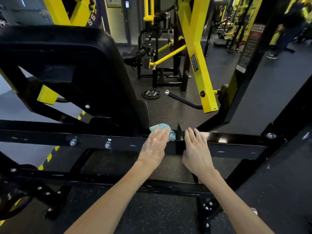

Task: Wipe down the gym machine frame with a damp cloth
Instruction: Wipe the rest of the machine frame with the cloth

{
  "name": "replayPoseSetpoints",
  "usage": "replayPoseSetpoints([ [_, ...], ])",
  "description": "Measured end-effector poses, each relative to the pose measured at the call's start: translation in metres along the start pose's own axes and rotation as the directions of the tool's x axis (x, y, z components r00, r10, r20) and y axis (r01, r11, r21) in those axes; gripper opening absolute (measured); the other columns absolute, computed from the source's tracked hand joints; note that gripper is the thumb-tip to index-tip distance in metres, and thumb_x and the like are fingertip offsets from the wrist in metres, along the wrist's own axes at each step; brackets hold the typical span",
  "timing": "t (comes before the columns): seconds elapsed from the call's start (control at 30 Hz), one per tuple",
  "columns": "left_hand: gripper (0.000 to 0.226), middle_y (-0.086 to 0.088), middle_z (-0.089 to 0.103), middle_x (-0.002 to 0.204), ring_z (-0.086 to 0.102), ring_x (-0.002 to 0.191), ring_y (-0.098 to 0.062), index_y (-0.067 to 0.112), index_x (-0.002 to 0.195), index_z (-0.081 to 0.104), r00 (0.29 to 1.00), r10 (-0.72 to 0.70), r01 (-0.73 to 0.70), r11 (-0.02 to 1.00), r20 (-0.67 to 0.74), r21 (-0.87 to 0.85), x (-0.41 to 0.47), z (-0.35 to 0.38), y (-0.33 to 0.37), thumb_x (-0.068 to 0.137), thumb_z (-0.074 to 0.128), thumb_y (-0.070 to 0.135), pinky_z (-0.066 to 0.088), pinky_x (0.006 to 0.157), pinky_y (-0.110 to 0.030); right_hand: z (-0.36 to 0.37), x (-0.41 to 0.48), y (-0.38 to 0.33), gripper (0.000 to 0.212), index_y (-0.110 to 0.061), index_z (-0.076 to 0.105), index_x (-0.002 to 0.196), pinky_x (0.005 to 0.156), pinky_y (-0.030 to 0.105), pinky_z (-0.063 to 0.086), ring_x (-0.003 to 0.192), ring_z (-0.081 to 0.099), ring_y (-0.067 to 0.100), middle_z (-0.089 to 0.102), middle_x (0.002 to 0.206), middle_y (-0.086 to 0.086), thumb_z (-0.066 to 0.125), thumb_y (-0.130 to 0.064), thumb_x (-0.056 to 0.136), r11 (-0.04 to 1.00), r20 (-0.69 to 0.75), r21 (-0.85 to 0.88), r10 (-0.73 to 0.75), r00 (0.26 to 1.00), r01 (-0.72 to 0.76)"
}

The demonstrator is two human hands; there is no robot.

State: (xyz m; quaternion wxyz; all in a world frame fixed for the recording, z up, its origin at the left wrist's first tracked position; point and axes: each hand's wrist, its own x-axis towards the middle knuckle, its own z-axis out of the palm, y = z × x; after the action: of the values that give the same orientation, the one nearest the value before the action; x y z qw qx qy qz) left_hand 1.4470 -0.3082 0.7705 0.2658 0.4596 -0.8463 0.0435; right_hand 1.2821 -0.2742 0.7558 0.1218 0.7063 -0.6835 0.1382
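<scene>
A black horizontal frame bar (pixel 236 140) of the gym machine runs across the middle of the view. A light blue cloth (pixel 172 135) lies bunched on top of the bar. My left hand (pixel 154 146) presses down on the cloth with flat, straight fingers. My right hand (pixel 196 149) rests on the same bar just to the right of the cloth, fingers straight over the top edge and thumb against the bar's near face. The bar surface right of my right hand looks glossy.
A black padded seat back (pixel 70 53) rises at the left. A yellow upright beam (pixel 200 65) stands behind the bar, with a black weight plate (pixel 150 93) and a handle (pixel 182 98) on the floor. Bolts (pixel 74 141) stick out of the bar at left. A person stands far right.
</scene>
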Motion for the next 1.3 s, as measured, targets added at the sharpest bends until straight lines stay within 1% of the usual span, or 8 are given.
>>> replayPoseSetpoints([
  [0.1,0.072,-0.005,0.074,0.096,0.072,0.092,-0.022,0.007,0.1,0.075,0.994,0.111,-0.112,0.994,0.01,0.017,0.007,0.005,0.01,0.032,0.096,-0.001,0.058,0.077,-0.028,0.002,0.003,-0.007,0.068,0.013,0.055,0.124,0.098,0.054,0.047,0.118,0.055,0.046,0.058,0.126,0.027,0.07,0.002,0.058,0.999,-0.029,0.034,0.043,0.999,-0.042],
  [0.27,0.067,-0.012,0.072,0.108,0.07,0.101,-0.03,0.0,0.112,0.07,0.98,0.196,-0.194,0.979,0.025,-0.056,0.004,0.003,-0.012,0.048,0.087,-0.007,0.059,0.085,-0.037,0.007,0.001,-0.001,0.083,0.012,0.054,0.126,0.103,0.047,0.035,0.12,0.055,0.046,0.058,0.128,0.027,0.082,0.005,0.049,0.998,-0.042,0.015,0.055,0.998,-0.055],
  [0.43,0.073,-0.016,0.072,0.113,0.07,0.103,-0.032,-0.003,0.116,0.069,0.995,0.096,-0.096,0.995,0.021,-0.022,-0.02,-0.018,-0.089,0.047,0.078,-0.025,0.057,0.086,-0.046,0.004,-0.001,-0.004,0.08,0.013,0.053,0.128,0.104,0.041,0.026,0.123,0.053,0.048,0.057,0.131,0.027,0.074,0.015,0.05,0.997,-0.042,0.025,0.077,0.996,-0.076],
  [0.6,0.062,-0.013,0.07,0.119,0.066,0.113,-0.031,0.001,0.122,0.067,0.997,-0.07,0.07,0.998,0.034,-0.006,-0.041,-0.038,-0.139,0.064,0.079,-0.019,0.061,0.078,-0.046,0.008,-0.002,-0.007,0.08,0.011,0.051,0.132,0.106,0.051,0.035,0.129,0.047,0.046,0.053,0.136,0.026,0.073,0.01,0.054,0.995,-0.017,0.06,0.076,0.997,-0.075],
  [0.73,0.042,-0.008,0.069,0.121,0.064,0.116,-0.029,0.005,0.122,0.067,0.999,-0.033,0.033,0.999,-0.014,-0.033,-0.031,-0.013,-0.108,0.082,0.065,-0.006,0.06,0.082,-0.04,0.009,0.0,-0.014,0.083,0.01,0.051,0.132,0.104,0.053,0.039,0.129,0.047,0.045,0.053,0.136,0.025,0.078,0.001,0.054,0.993,0.008,0.056,0.108,0.994,-0.109],
  [0.9,0.052,-0.003,0.074,0.102,0.072,0.097,-0.021,0.009,0.103,0.076,0.987,0.162,-0.163,0.983,-0.016,-0.089,0.0,-0.002,-0.01,0.053,0.075,-0.005,0.055,0.083,-0.027,0.009,-0.001,-0.011,0.083,0.011,0.051,0.132,0.104,0.052,0.037,0.129,0.048,0.044,0.054,0.136,0.026,0.076,0.003,0.053,0.994,-0.013,0.04,0.099,0.995,-0.099],
  [1.03,0.069,-0.017,0.063,0.131,0.059,0.123,-0.034,-0.001,0.13,0.061,0.996,0.088,-0.088,0.995,0.004,-0.047,-0.009,-0.007,-0.025,0.065,0.074,-0.02,0.044,0.104,-0.036,0.009,-0.004,-0.003,0.083,0.012,0.051,0.132,0.103,0.052,0.04,0.128,0.049,0.044,0.054,0.135,0.027,0.076,0.007,0.053,0.999,-0.032,0.021,0.047,0.998,-0.046],
  [1.3,0.053,-0.016,0.07,0.117,0.069,0.107,-0.033,-0.001,0.121,0.066,0.989,-0.141,0.144,0.985,-0.031,0.098,-0.051,-0.046,-0.148,0.072,0.073,-0.018,0.062,0.072,-0.044,0.011,-0.002,-0.012,0.078,0.013,0.052,0.13,0.103,0.055,0.039,0.127,0.048,0.047,0.055,0.133,0.029,0.075,0.004,0.056,0.996,-0.037,0.055,0.073,0.997,-0.071],
])
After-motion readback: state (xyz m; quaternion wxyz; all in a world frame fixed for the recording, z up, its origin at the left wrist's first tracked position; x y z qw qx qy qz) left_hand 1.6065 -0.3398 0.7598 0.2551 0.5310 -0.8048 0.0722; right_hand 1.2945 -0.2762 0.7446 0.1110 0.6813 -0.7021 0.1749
